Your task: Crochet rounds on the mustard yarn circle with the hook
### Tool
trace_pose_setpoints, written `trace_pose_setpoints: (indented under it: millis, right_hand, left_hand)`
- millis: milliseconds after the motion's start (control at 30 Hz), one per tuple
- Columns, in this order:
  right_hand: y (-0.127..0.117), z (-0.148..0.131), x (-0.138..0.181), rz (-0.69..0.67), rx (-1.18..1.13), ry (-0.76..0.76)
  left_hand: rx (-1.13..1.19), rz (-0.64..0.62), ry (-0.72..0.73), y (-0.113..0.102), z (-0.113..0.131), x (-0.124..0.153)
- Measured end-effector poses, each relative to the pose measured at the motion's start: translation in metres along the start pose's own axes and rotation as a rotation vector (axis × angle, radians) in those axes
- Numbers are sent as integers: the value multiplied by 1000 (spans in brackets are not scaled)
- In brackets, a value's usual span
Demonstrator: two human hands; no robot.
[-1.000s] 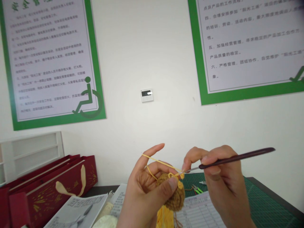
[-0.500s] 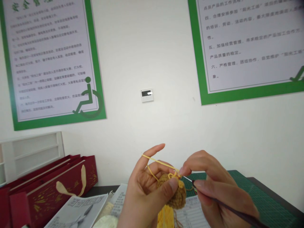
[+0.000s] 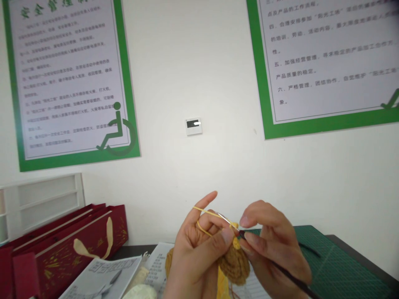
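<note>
Pinching the mustard-brown crochet piece (image 3: 234, 263) between thumb and fingers, my left hand (image 3: 195, 253) keeps its forefinger raised with the yellow yarn (image 3: 205, 211) looped over it. My right hand (image 3: 274, 253) is closed around the dark crochet hook (image 3: 280, 270), whose metal tip reaches across to the yarn just above the piece. Below my hands lie printed papers (image 3: 102, 274) and a green cutting mat (image 3: 339, 265). Farther left stand red gift bags (image 3: 62, 245), and behind them the white wall carries green-framed posters (image 3: 68, 79).
</note>
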State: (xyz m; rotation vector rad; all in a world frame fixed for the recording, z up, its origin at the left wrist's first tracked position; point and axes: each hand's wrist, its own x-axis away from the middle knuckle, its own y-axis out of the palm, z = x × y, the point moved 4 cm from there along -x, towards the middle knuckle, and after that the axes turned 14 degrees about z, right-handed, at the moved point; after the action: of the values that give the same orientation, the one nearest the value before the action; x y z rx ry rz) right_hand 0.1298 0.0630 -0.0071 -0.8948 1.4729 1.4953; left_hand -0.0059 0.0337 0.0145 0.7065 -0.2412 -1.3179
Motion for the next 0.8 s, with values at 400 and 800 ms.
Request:
trace_pose_setpoints:
  millis: [400, 800]
  right_hand:
    - [-2, -12, -11, 59, 45, 171]
    - [0, -5, -9, 154, -142, 469]
  left_hand:
    - [-235, 9, 197, 4, 8, 9]
    - [-249, 0, 193, 5, 12, 9]
